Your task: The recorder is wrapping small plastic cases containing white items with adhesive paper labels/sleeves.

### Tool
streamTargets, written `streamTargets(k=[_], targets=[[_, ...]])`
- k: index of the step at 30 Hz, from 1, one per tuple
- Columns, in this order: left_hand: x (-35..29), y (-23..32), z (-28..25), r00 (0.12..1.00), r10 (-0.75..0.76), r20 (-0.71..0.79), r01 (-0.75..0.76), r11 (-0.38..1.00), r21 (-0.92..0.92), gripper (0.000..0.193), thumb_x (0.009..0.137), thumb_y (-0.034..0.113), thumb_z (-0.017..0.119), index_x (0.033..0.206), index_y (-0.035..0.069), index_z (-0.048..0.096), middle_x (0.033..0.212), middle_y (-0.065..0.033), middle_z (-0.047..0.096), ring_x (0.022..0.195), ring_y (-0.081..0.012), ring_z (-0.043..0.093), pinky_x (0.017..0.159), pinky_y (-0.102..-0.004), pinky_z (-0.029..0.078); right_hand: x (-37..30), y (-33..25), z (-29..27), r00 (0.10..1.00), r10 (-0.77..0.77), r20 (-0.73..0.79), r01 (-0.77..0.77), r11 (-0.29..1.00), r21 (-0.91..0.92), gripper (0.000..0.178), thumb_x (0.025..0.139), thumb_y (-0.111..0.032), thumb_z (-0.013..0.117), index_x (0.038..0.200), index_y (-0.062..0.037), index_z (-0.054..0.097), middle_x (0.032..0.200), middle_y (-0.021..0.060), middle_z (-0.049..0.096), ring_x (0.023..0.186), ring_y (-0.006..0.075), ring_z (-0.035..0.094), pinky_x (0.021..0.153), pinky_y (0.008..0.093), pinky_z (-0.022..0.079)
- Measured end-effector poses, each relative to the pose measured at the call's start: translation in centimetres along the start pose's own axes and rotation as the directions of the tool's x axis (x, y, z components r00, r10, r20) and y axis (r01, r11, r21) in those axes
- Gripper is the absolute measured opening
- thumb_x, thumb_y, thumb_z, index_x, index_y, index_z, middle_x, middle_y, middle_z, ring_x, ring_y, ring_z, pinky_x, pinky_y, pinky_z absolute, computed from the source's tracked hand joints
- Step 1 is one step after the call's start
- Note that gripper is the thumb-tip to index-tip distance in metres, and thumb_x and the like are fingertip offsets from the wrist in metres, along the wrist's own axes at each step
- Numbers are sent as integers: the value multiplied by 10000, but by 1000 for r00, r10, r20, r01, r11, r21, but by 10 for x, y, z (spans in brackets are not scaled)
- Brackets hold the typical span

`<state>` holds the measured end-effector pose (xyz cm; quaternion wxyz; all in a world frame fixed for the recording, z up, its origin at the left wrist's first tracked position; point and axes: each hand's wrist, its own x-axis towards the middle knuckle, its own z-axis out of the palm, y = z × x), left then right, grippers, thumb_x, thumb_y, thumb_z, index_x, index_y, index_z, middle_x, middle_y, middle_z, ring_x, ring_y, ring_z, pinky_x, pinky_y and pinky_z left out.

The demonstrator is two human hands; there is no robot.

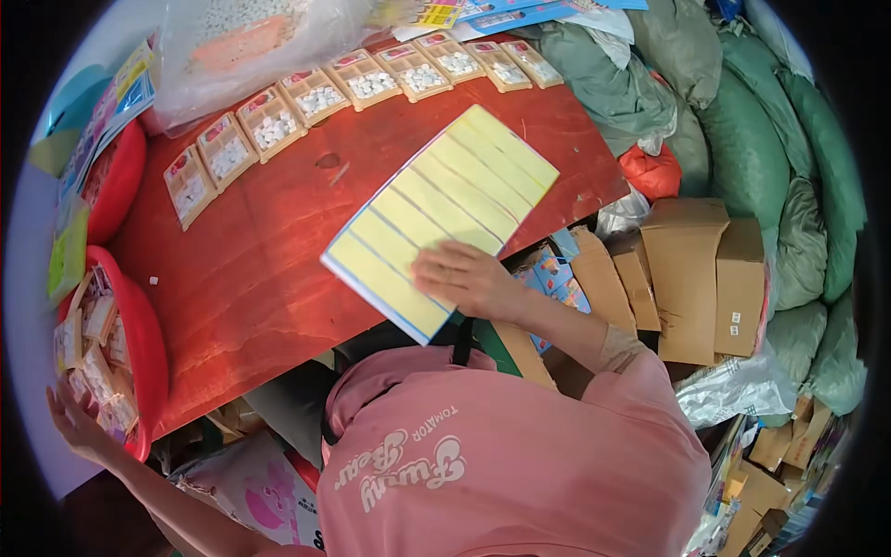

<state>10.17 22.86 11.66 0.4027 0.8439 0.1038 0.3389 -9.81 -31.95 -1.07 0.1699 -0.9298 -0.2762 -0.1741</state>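
Observation:
A yellow sheet ruled with blue lines into strips (436,200) lies slanted on the red tabletop, its lower corner past the front edge. On its right half lies my right hand (469,281), palm down, fingers together and slightly bent; its thumb is hard to make out. At far left my left hand (76,422) is open, fingers apart, beside the rim of a red basin (148,371). Small tan trays in clear wrap (102,357) fill that basin. My left fingers hold nothing that I can see.
Several tan trays with white pieces and a red part (274,125) curve along the table's (241,278) back. Behind them sits a clear bag of white pieces (264,46). Another red basin (121,181) stands at left. Green sacks (742,139) and open cardboard boxes (687,278) crowd the right.

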Motion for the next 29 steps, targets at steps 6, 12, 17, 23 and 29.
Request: streamTargets(k=[6,12,17,23,29], targets=[[-117,83,69,904,161,395,2,925,-380,316,929,157,513,1201,2,552,1037,-89,622,709,-99,602,596,-213,483,55,-11,-82,702,645,-300,-476,740,475,216,789,3,588,999,-33,626,939,90,660,915,243,641,799,367,517],[-175,124,135,745,188,640,278,785,-554,295,908,124,547,1170,-10,560,1006,-89,624,772,-119,616,689,-241,506,101,22,-162,391,722,-571,287,493,821,353,909,-140,563,1225,-18,461,1166,68,565,1044,178,564,886,372,484],[-193,167,144,706,371,603,154,751,-642,703,801,137,681,1379,-2,304,1413,-168,341,1305,-268,345,1063,-384,295,112,14,-160,489,778,-394,230,321,919,306,912,-113,535,1199,-20,481,1120,58,579,1034,168,562,912,354,458],[-199,217,135,482,815,322,-232,473,-850,815,722,404,730,1341,32,353,1326,-195,410,1243,-391,360,1057,-442,263,92,-8,-140,781,622,-59,86,-13,996,529,842,-249,586,1278,9,432,1248,155,526,1122,289,538,974,443,426],[-199,162,47,623,611,489,-202,729,-654,231,873,204,615,1058,72,571,830,-143,601,731,-293,631,611,-366,491,138,13,-95,724,684,-93,-73,209,975,431,910,-239,542,1238,24,450,1175,149,576,1067,235,578,950,316,448]])
